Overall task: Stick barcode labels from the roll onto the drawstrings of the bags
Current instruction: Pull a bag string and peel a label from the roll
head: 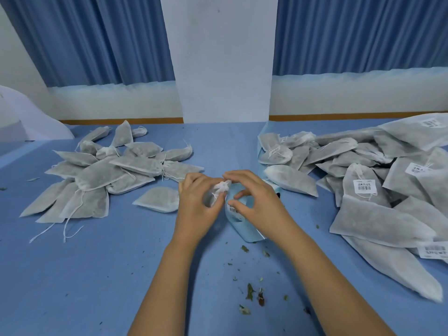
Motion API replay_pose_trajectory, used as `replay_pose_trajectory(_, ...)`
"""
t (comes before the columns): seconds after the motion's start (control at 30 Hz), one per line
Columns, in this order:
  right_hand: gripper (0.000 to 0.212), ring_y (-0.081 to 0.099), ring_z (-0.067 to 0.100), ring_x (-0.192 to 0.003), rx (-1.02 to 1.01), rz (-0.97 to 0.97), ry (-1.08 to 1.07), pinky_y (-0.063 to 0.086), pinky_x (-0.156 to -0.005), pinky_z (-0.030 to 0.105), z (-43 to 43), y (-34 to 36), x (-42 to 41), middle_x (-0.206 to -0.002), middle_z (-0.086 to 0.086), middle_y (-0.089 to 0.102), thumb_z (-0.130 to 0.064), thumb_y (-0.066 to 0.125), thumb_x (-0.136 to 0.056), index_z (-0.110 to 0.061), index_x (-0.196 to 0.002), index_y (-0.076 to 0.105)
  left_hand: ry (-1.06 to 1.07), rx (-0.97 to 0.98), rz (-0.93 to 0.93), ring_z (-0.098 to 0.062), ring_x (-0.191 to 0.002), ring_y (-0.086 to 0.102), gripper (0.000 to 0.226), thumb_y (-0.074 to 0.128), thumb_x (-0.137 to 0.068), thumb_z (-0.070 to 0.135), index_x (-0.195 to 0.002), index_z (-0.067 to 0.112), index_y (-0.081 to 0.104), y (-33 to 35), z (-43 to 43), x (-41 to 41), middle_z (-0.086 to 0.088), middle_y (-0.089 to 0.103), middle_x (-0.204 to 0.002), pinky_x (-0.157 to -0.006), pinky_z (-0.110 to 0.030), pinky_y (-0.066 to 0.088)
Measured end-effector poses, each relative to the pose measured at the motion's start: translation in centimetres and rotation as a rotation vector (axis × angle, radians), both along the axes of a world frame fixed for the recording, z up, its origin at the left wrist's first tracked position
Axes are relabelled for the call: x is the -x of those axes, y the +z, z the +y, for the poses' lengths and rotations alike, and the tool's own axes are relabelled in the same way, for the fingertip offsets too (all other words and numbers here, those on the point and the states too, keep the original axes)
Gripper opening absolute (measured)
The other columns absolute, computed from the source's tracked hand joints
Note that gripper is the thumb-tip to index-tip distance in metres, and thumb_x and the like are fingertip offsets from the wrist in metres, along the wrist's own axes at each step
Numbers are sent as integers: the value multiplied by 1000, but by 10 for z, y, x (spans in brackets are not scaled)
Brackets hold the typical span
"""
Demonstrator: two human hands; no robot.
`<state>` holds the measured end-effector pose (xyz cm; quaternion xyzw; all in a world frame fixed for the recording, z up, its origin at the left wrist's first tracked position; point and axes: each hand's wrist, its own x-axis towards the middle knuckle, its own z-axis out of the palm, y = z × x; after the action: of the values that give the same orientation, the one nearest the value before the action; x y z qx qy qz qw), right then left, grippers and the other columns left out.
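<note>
The bag in work (219,187) was found at the middle of the worktop (97,275), held in the left hand (196,204), whose fingers were curled round its gathered white neck; the body of the bag was largely hidden by that hand. The right hand (257,202) was arched over the pale blue label strip (244,229), which lay flat on the worktop just beneath both hands. One fingertip touched the crumpled neck and the thumb tip rested beside a barcode label (232,209) on the strip. Whether anything was pinched by the bent right fingers could not be determined. A heap of unlabelled bags (101,173) was noted toward the far left of the worktop: flat grey-white pouches of thin fabric, with a dark greenish filling showing through and loose white drawstrings (72,214) trailing toward the near edge. One single pouch (157,198) lay just beside the left hand. A larger heap of bags (388,214) was recorded along the right edge, several of them bearing white barcode labels, one labelled bag (363,187) being plainly readable as such. Dried leaf fragments (251,291) were scattered between the forearms near the front edge.
</note>
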<state>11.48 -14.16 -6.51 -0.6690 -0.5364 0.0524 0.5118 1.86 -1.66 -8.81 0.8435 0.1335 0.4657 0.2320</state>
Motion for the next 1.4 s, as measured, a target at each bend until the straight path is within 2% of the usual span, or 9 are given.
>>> replay_pose_trajectory(0.2,20,59,7,-82,-151,-20,-150,45,-78,9,2,0,0,-94,5,66,8,66,-80,-1,-98,69,-66,-46,-34,-9,-97,47,16,61,-84,37,-95,28,69,3,-4,2,22,63,-86,-90,-25,32)
replay_pose_trajectory(0.33,9,60,8,-72,-214,84,-246,46,-73,12,3,-2,-3,-81,5,68,6,68,-80,-3,-80,68,-146,300,121,1,-87,60,23,45,-95,41,-89,31,65,-3,6,6,18,67,-87,-78,-15,41)
replay_pose_trajectory(0.47,16,65,5,-74,-283,308,-244,49,-72,15,-2,-1,-5,-77,-8,71,1,66,-83,-15,-79,70,416,358,521,-31,-90,59,27,45,-98,14,-91,2,67,-23,37,10,-17,68,-97,-81,-32,39)
replay_pose_trajectory(0.57,17,67,6,-78,-325,360,-213,50,-74,15,-3,1,-2,-81,-7,73,-1,66,-83,-16,-80,72,654,302,498,-37,-104,55,28,43,-99,14,-103,-4,65,-24,45,17,-23,61,-109,-103,-41,28)
replay_pose_trajectory(0.7,12,64,9,-77,-303,168,-216,50,-75,18,-1,2,4,-82,0,71,2,68,-82,-9,-83,73,169,383,40,-18,-105,58,28,49,-98,29,-99,12,70,0,13,11,1,69,-104,-89,-25,41)
replay_pose_trajectory(0.83,9,63,11,-74,-253,74,-225,51,-73,20,0,0,5,-81,2,70,2,69,-81,-5,-85,73,-349,437,60,-4,-104,61,27,59,-85,41,-106,25,65,12,-21,6,18,68,-103,-89,-13,42)
replay_pose_trajectory(1.0,13,64,9,-73,-258,-42,-299,49,-71,12,1,-2,1,-78,-5,70,5,70,-79,-5,-87,72,-217,370,24,4,-82,62,17,66,-89,8,-101,19,71,7,-16,4,16,71,-90,-70,-9,43)
replay_pose_trajectory(1.27,6,49,15,-71,-187,-343,-384,34,-70,13,0,-3,-5,-76,3,62,4,65,-83,-1,-79,65,-136,234,-177,-2,-80,59,50,37,-73,-16,-92,14,72,10,-9,10,6,68,-89,-66,-16,41)
replay_pose_trajectory(1.4,14,50,6,-70,-239,-45,-312,37,-69,9,-1,0,1,-76,-7,62,-1,60,-88,-13,-80,63,-112,151,-131,-1,-72,54,23,48,-79,-1,-79,10,69,11,-7,11,11,62,-81,-62,-11,34)
